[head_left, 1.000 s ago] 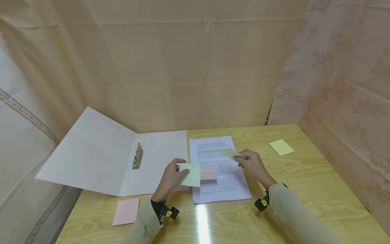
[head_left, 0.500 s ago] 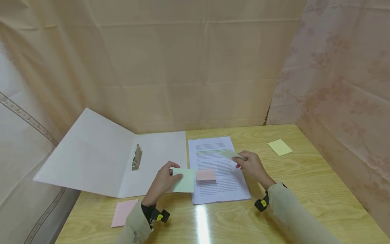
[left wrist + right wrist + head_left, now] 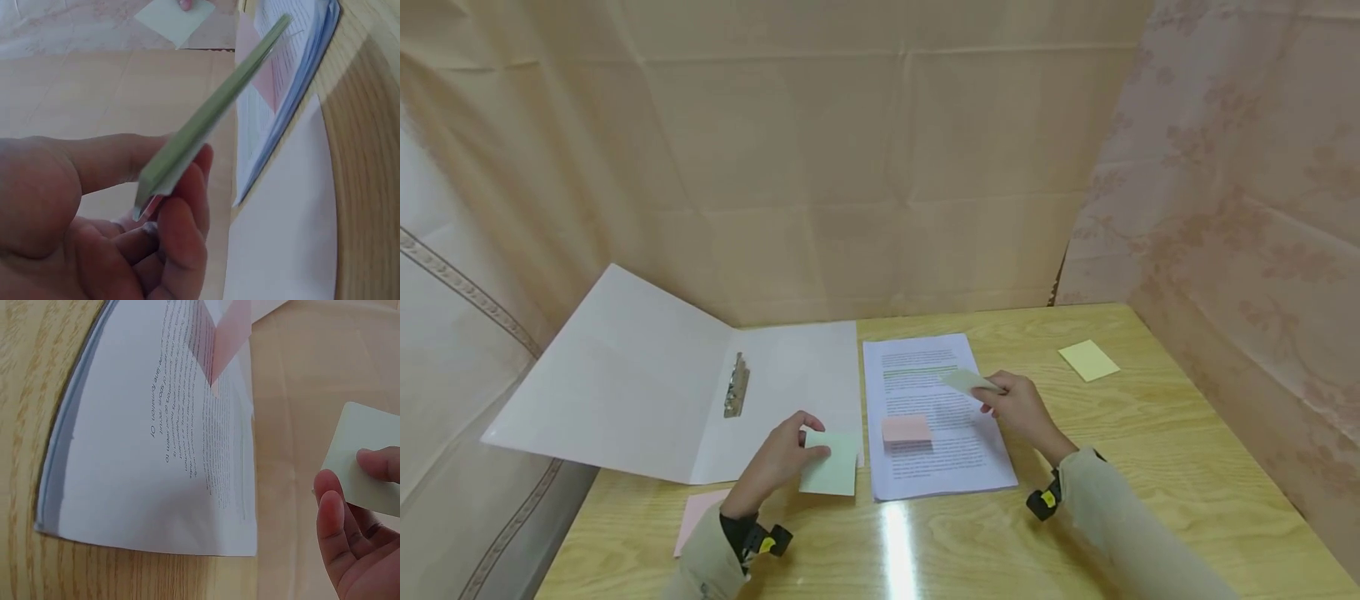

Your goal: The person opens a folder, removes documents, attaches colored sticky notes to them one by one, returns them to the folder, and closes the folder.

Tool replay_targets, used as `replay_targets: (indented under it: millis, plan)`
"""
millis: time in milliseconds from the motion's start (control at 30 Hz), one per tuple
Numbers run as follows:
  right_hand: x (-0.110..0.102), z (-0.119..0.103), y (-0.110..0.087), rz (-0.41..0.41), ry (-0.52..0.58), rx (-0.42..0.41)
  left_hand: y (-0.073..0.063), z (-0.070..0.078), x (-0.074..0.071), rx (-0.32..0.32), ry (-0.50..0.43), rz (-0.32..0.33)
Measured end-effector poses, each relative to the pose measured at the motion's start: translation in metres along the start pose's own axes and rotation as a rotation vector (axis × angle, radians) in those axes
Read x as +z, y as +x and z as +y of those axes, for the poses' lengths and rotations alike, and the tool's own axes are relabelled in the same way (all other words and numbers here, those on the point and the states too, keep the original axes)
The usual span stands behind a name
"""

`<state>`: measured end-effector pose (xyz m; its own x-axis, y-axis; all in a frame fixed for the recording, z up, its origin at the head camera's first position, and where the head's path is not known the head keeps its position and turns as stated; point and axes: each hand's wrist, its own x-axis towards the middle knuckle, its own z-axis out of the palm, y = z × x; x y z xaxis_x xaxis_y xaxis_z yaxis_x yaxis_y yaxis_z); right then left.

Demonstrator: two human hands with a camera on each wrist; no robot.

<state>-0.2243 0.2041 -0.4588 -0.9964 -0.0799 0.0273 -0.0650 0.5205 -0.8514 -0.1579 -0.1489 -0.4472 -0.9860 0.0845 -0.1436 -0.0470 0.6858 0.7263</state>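
Note:
A light green sticky note pad (image 3: 831, 471) is gripped between thumb and fingers of my left hand (image 3: 775, 462), over the table's front beside the folder's lower edge. Edge-on in the left wrist view, the pad (image 3: 212, 106) shows some thickness. My right hand (image 3: 1018, 408) pinches a single pale green sticky note (image 3: 964, 382) above the right side of a printed paper stack (image 3: 940, 475); in the right wrist view the thumb lies flat on that note (image 3: 356, 437). On the stack a pink sticky note (image 3: 907, 429) stands partly lifted, and a green highlighted line runs near the top.
An open white folder (image 3: 805, 367) with a metal clip (image 3: 737, 387) lies at the left, its cover raised. A pink sticky pad (image 3: 696, 512) is partly hidden by my left arm. At the back right lies a yellow sticky pad (image 3: 1090, 361). Curtains border the table.
My left hand has moved left and toward me with the green pad, off the paper stack, uncovering the pink note. My right hand stays nearly still with its note.

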Motion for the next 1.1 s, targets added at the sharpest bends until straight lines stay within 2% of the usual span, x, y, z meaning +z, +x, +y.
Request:
replay_targets:
  millis: [233,567,933,1100]
  plan:
    - [0.001,0.0,-0.001,0.002,0.008,-0.004,-0.007,-0.01,-0.005,-0.028,0.043,-0.047]
    - [0.002,0.002,-0.001,0.017,0.008,0.002,-0.011,-0.027,-0.004,-0.051,0.195,-0.099]
    - [0.003,0.006,-0.002,0.041,-0.01,-0.028,-0.014,-0.042,-0.008,-0.072,0.401,-0.099]
    - [0.003,0.007,-0.002,0.033,-0.014,-0.032,-0.017,-0.042,-0.009,-0.098,0.469,-0.091]
